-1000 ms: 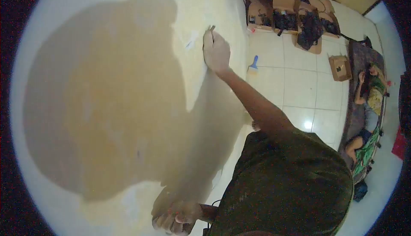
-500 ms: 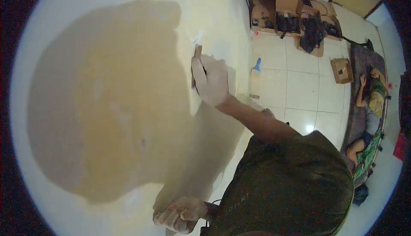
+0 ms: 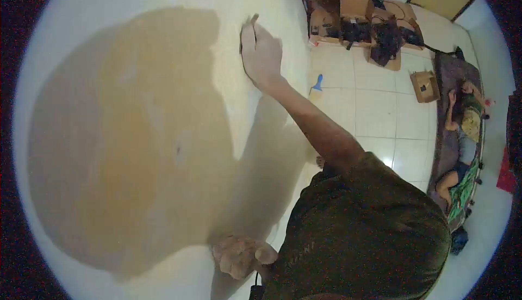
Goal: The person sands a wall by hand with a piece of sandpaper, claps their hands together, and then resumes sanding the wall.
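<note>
My right hand, dusted pale, is raised against a cream-and-white wall with patchy smears. Its fingers are closed around a narrow brown strip; only the strip's upper end and an edge show beside the thumb. Low in front of my body, my left hand is curled, also dusty, next to the wall. Whatever its fingers may hold is hidden. Shadows of my head and arm fall broadly over the wall.
On the tiled floor lies a blue-handled scraper. Open cardboard boxes with dark items and cables stand at the back, and a smaller box sits nearer the mattress. A person lies on that mattress.
My right hand has slid up the wall with the brown strip. My left hand has moved slightly right and turned, its thumb now toward my shirt. The view has shifted a little.
</note>
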Demonstrator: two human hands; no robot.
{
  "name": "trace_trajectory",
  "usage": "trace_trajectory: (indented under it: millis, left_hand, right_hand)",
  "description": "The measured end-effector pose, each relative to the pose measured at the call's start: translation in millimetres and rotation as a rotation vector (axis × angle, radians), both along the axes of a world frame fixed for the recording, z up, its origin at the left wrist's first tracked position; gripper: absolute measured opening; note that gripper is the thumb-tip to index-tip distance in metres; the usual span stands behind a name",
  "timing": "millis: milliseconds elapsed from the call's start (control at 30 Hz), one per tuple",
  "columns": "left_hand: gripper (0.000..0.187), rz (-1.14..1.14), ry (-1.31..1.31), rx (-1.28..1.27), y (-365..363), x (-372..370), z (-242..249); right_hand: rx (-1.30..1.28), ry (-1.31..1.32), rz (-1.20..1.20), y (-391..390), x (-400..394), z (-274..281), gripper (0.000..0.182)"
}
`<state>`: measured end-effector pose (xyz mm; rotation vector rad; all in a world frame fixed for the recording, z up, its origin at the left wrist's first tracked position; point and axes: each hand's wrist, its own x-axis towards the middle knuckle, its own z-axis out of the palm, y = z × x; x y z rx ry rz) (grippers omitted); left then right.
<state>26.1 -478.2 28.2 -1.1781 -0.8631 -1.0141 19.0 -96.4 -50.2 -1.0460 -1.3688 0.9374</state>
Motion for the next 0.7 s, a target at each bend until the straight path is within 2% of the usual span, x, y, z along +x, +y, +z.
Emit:
trace_trajectory:
  millis: [33, 67, 133, 167, 267, 333, 367, 467, 500, 600, 700]
  left_hand:
    - [0.015, -0.013, -0.005, -0.020, -1, 1, 0]
    - [0.015, -0.022, -0.004, -0.039, -1, -1, -1]
    - [0.015, -0.044, -0.013, -0.095, -4, -4, -4]
    - [0.015, -0.065, -0.024, -0.125, -6, -6, -6]
    - [0.015, -0.075, -0.052, -0.215, -10, -5, -9]
    - [0.015, -0.096, -0.071, -0.264, -13, -5, -13]
    - [0.015, -0.111, -0.078, -0.286, -14, -4, -14]
    - [0.015, -0.142, -0.108, -0.360, -14, -5, -16]
    - [0.015, -0.148, -0.117, -0.385, -15, -4, -17]
    - [0.015, -0.169, -0.142, -0.455, -15, -1, -17]
    - [0.015, -0.192, -0.164, -0.509, -15, -4, -19]
  right_hand:
    - [-0.191, 0.015, 0.216, -23, 21, 17, 0.067]
    - [-0.047, 0.007, 0.235, -66, 30, 10, 0.066]
    - [0.208, -0.088, 0.123, -108, 28, 2, 0.066]
    - [0.317, -0.179, -0.007, -117, 23, 1, 0.066]
    - [-0.004, -0.188, 0.198, -82, 17, -17, 0.056]
    - [-0.270, -0.166, 0.235, -56, 13, -14, 0.046]
    - [-0.268, -0.067, 0.207, -70, 13, -14, 0.057]
    - [-0.201, -0.063, 0.386, -128, 33, -3, 0.055]
    - [-0.223, -0.143, 0.332, -124, 28, -7, 0.055]
    - [-0.266, -0.147, 0.116, -75, 6, -33, 0.057]
    - [-0.294, -0.140, 0.290, -105, 19, -8, 0.054]
